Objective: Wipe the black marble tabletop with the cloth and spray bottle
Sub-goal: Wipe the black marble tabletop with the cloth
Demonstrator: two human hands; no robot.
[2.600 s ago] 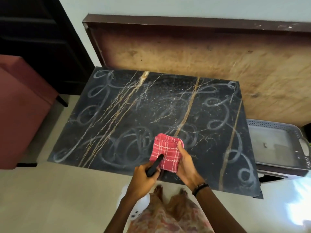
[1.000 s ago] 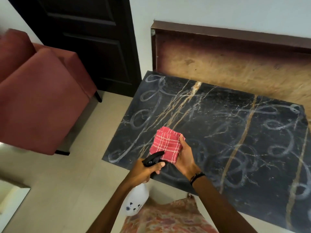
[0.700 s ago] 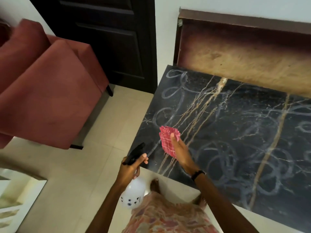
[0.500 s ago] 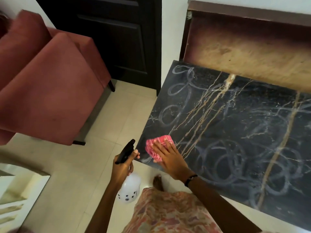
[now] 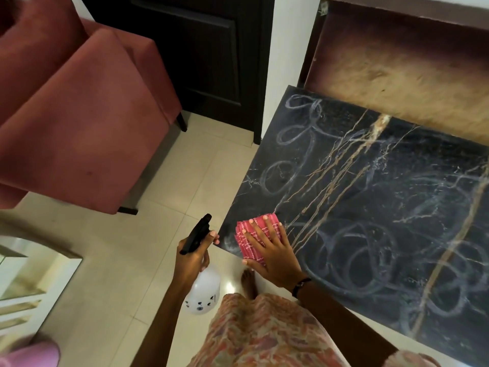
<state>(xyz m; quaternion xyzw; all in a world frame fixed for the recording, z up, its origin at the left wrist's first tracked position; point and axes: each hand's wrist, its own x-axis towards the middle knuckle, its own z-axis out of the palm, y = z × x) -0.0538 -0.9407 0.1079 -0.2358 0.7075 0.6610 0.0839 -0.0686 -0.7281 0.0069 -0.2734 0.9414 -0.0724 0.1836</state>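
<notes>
one tabletop (image 5: 383, 207), one cloth (image 5: 248, 245), one spray bottle (image 5: 202, 290), two hands, left (image 5: 190, 263) and right (image 5: 272, 255), one red armchair (image 5: 79, 115), one dark door (image 5: 201, 49).

**A tiled room with red seating and a dark door**

Pale cream floor tiles (image 5: 201, 168) cover the room. A dusty-red upholstered armchair (image 5: 79, 123) on dark legs stands at the left, near a dark panelled door (image 5: 201, 49). A white wall strip (image 5: 288, 54) separates the door from a worn brown wooden board (image 5: 397, 64) at the upper right.
</notes>
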